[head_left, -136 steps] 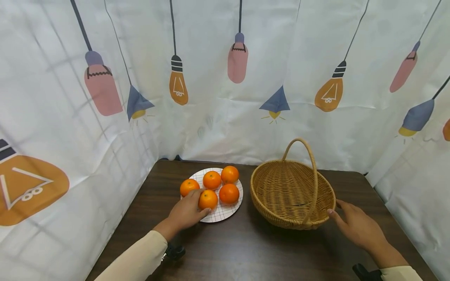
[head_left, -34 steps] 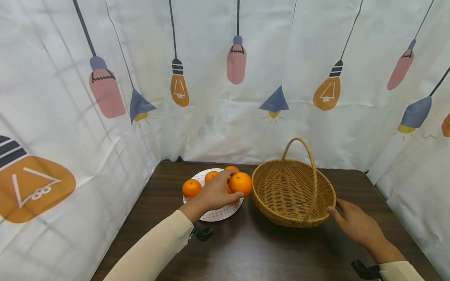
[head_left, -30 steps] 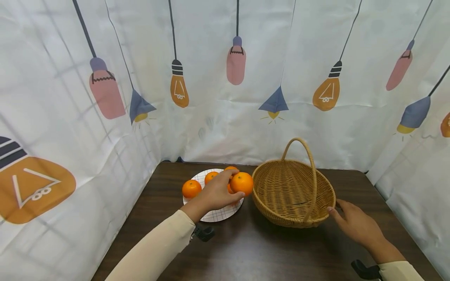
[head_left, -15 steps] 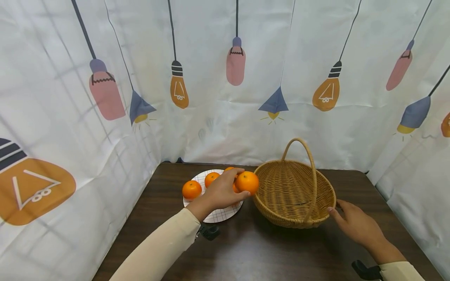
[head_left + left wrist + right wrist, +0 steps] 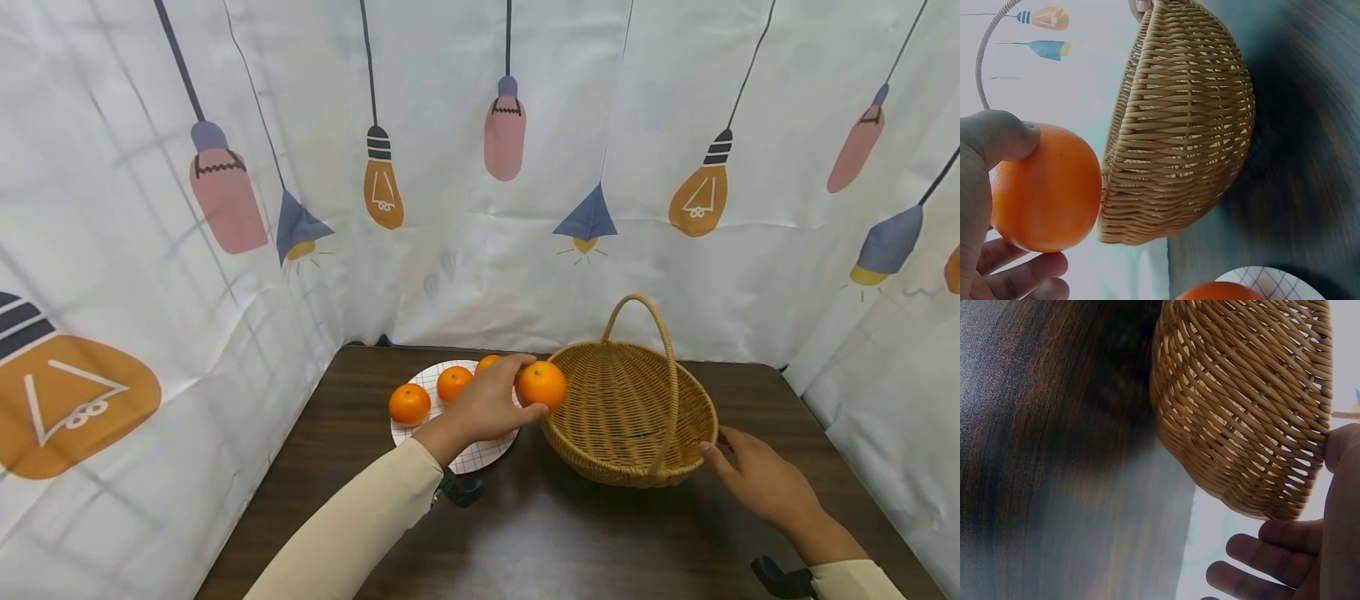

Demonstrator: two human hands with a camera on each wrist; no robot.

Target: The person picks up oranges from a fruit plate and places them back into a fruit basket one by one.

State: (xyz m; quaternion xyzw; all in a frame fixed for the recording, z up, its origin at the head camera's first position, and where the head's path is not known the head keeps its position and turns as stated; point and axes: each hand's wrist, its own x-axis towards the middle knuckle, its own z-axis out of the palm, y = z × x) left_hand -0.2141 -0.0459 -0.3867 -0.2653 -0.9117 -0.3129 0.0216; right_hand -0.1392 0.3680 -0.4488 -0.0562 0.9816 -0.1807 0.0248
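Note:
My left hand [image 5: 483, 408] holds an orange [image 5: 541, 386] between thumb and fingers, raised at the near left rim of a wicker basket [image 5: 577, 457]. In the left wrist view the held orange [image 5: 1050, 194] appears beside the basket's woven wall [image 5: 1185, 125]. My right hand [image 5: 772, 483] grips the basket's right rim; the right wrist view shows the thumb on the rim and a finger against the weave. The basket's visible inside holds nothing. Behind my left hand lies a white checked plate [image 5: 487, 454] with oranges [image 5: 408, 404] on it, partly hidden by that hand.
The basket's tall arched handle [image 5: 670, 375] rises over its right part. A dark wooden table [image 5: 555, 533] carries plate and basket. A white curtain [image 5: 450, 283] printed with lamps hangs close behind and along both sides.
My left hand has taken an orange from the plate's front, lifted it and carried it right to the basket's left rim. My right hand has stayed at the basket.

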